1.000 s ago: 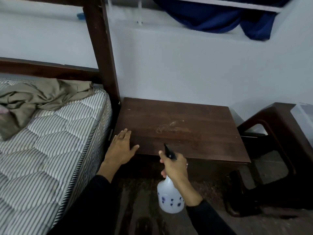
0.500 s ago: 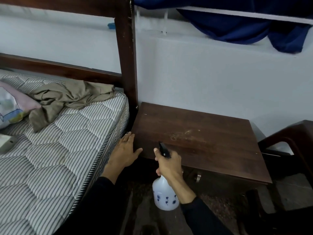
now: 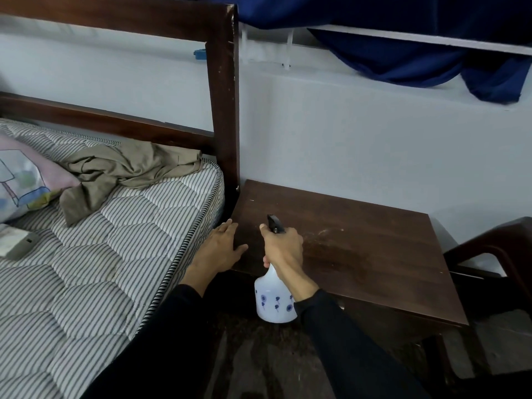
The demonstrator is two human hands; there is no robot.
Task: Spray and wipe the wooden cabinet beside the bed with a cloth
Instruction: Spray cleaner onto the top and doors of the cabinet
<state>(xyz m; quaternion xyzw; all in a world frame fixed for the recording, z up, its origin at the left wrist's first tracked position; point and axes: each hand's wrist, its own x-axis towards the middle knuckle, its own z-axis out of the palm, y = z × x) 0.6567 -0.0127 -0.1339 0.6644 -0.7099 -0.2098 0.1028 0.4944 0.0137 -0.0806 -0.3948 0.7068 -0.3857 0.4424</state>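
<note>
The dark wooden cabinet (image 3: 359,243) stands against the white wall, right beside the bed. A pale dusty smear marks the middle of its top. My right hand (image 3: 283,246) grips the neck of a white spray bottle (image 3: 273,299) with small blue flowers, its black nozzle pointing over the cabinet top near the front left. Fingers spread, my left hand (image 3: 223,246) lies flat on the cabinet's front left corner. A crumpled olive cloth (image 3: 121,171) lies on the mattress, apart from both hands.
The striped mattress (image 3: 86,269) fills the left, with a pillow (image 3: 23,180) and a small grey device (image 3: 15,243) on it. A dark bedpost (image 3: 223,96) rises at the cabinet's back left. A brown chair (image 3: 495,254) stands to the right; a blue curtain (image 3: 417,56) hangs above.
The view has swung left, showing more of the bed and pillow. My right hand with the bottle has moved forward over the cabinet top. My left hand stays on the corner.
</note>
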